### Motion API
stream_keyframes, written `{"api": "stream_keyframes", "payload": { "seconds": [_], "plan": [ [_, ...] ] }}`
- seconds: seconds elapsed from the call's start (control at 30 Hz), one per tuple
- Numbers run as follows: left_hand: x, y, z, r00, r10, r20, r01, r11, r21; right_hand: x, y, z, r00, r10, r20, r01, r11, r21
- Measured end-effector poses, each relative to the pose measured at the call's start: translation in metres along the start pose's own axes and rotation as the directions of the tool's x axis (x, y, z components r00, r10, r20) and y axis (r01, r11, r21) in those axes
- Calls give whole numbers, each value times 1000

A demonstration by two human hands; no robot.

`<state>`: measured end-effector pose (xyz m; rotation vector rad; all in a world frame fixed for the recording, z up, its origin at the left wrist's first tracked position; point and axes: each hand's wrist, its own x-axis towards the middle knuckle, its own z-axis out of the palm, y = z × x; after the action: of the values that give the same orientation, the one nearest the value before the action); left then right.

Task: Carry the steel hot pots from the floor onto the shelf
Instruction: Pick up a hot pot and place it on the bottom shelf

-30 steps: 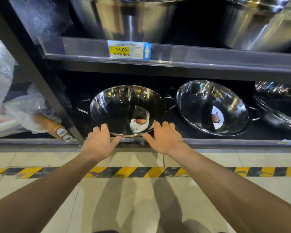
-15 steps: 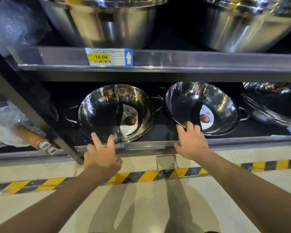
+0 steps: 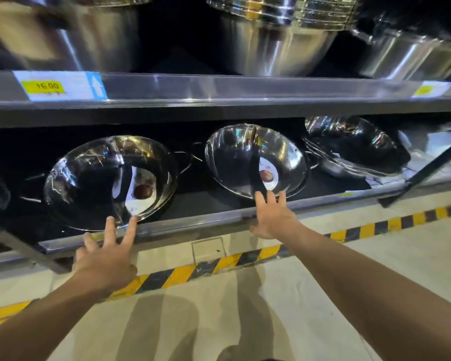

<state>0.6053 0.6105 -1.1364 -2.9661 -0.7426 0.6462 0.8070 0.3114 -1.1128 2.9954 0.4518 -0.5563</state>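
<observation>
Upper shelf spans frame top, blurred big steel pots on it; price tag "16.00" now far upper left, was nearer centre 0.5 s ago — view shifted right and closer. Second yellow tag now visible upper right, not seen before.

Lower shelf runs mid-frame, tilted down to left. Left hot pot sits on it, centre-left, leaning back, divider and label inside. Right hot pot beside it, centre-right, apart from left one. Stack of more pots at right.

Floor w/ yellow-black tape lower frame.

Left hand: lower centre-left, fingers spread, two fingertips at left pot's front rim, not gripping; 0.5 s ago same spot, fingers closer together. Right hand: centre-right, flat, fingers extended over shelf lip at right pot's near rim, holding nothing; contact w/ rim — can't tell. Much as before.
</observation>
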Motion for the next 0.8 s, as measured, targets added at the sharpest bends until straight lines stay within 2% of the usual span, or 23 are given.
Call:
{"api": "stream_keyframes", "payload": {
  "seconds": [0.2,0.33,0.47,0.8],
  "plan": [
    [1,6,0,999,-36,-10,36,999,30,23,37,9,1000,-28,-10,28,1000,7],
    [3,4,-4,999,-38,32,38,999,-1,28,47,13,1000,-30,0,30,1000,2],
    [2,3,-9,999,5,53,-4,1000,-30,31,38,10,1000,-8,21,9,997,-80],
    [1,-1,-11,997,58,44,-54,995,-83,34,5,19,995,-97,9,97,990,-102]
  ]
}}
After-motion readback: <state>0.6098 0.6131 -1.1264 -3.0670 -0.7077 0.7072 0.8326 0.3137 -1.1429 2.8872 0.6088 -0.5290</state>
